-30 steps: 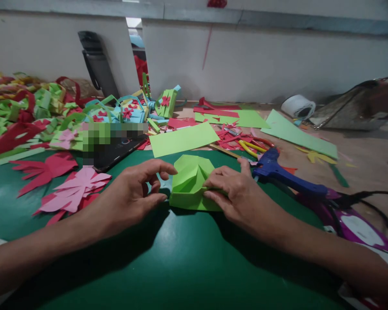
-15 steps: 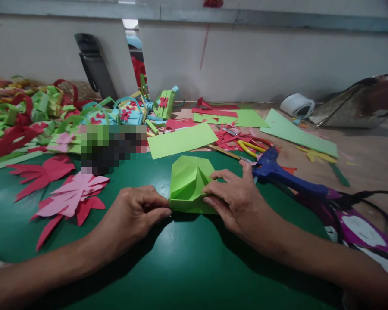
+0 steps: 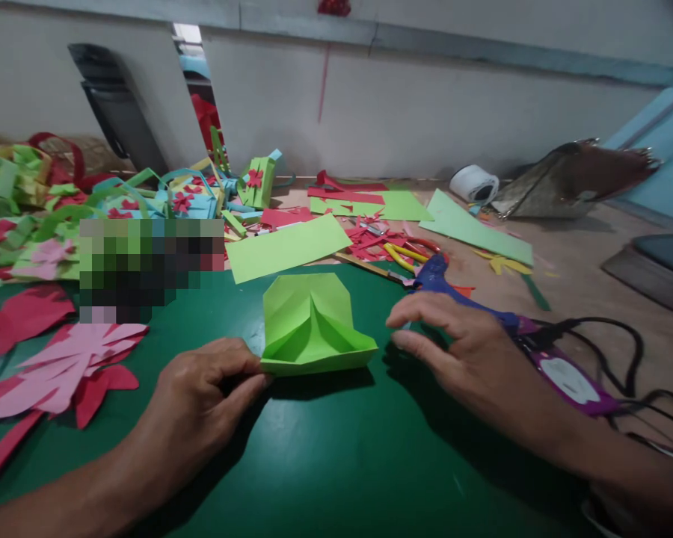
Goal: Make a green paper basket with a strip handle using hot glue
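A light green folded paper (image 3: 311,351), with an upright back flap and a pocket-like front fold, stands on the green work surface (image 3: 325,463). My left hand (image 3: 202,396) pinches its lower left corner between thumb and fingers. My right hand (image 3: 465,359) is off the paper, to its right, thumb and index finger apart with nothing between them. Just beyond that hand lies a blue hot glue gun (image 3: 433,275), its handle partly hidden behind the fingers.
Pink and red paper flower cut-outs (image 3: 98,340) lie at left, before a heap of small paper bags (image 3: 199,202). Behind the folded paper are a flat green sheet (image 3: 289,246), red scraps and yellow-handled scissors (image 3: 398,256). A purple power strip (image 3: 566,377) with black cables sits at right.
My right hand has let go of the folded paper and moved right, its fingers parting. The paper's front fold now gapes wider. The whole view has shifted rightward.
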`<state>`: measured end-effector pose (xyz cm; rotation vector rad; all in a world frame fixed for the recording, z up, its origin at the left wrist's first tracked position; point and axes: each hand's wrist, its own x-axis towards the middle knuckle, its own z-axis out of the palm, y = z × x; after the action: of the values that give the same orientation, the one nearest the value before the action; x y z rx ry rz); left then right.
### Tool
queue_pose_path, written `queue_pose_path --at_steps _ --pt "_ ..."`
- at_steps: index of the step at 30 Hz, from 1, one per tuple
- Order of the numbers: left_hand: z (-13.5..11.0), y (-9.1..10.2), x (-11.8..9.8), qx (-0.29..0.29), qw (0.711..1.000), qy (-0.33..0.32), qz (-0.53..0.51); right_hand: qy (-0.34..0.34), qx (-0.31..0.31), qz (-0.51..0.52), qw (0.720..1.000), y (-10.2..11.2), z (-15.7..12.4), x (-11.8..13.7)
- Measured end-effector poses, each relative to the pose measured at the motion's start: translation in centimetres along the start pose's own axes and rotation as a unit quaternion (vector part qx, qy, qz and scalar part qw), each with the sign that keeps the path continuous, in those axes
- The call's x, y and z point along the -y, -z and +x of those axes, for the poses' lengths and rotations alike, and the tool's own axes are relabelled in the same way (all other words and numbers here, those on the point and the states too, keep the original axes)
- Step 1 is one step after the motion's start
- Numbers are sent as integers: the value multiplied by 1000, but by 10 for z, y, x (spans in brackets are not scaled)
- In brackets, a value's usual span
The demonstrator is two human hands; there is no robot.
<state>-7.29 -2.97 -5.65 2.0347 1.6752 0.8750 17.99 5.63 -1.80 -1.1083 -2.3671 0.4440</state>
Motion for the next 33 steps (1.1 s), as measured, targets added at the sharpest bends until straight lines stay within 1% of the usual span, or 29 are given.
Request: queue_pose_path --at_steps 2,3,5,8,13,16,23,33 --pt "1 0 -2 -4 1000 -11 13 -36 64 28 997 -6 -4 -7" --pt "3 1 -3 -5 1000 -15 20 -42 82 37 995 -10 -6 -10" --pt "5 1 -5 -10 999 -25 36 -42 96 48 993 -18 -7 -11" --pt "7 1 -7 -16 998 -31 55 -40 100 55 993 -25 -6 -9" --pt "7 2 -6 1 998 -32 55 -54 96 55 992 -27 -3 -4" --pt "7 2 -5 9 998 -21 60 -42 86 46 994 -28 -1 -4" --pt "5 -1 0 15 995 -7 96 2 95 4 995 -35 1 -3" --pt "1 -7 6 22 994 14 106 8 79 -10 997 -39 -2 -5"
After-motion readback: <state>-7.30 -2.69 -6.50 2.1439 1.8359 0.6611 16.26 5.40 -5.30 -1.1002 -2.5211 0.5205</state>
